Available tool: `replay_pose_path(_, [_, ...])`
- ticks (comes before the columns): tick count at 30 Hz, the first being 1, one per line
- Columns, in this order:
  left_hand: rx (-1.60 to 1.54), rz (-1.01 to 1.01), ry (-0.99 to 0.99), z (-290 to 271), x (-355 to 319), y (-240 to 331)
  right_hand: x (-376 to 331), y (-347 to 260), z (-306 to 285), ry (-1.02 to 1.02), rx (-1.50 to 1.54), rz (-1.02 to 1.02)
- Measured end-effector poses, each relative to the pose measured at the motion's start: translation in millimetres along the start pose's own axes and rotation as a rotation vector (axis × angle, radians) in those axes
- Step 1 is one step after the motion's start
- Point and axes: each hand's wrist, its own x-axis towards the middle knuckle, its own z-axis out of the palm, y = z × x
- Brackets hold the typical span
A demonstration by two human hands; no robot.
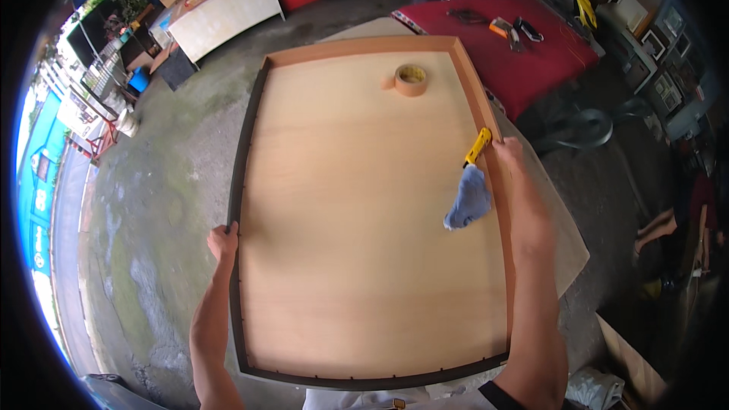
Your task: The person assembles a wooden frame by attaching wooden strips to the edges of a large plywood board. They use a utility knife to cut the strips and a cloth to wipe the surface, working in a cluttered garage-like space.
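Held on both flanks was the framed panel (364, 205), dark edge (244, 152) clasped by the left hand (222, 243), brown edge (472, 91) by the right hand (509, 153), fingers curled!

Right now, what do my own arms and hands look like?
Your left hand and right hand are gloveless, with no watch or bracelet in sight. The left forearm and right forearm are bare; a black sleeve shows on the right arm, none on the left.

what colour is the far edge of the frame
The frame's far edge is orange-brown, as the head view shows.
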Motion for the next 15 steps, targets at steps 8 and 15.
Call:
replay_pose_path(8, [-0.045,0.031,-0.215,-10,-2,-4,-229,-44,-78,0.321,0.374,-0.113])
replay_pose_path(15, [-0.363,0.117,-0.556,-8,16,-2,-599,-114,-50,0.685,0.306,1.152])
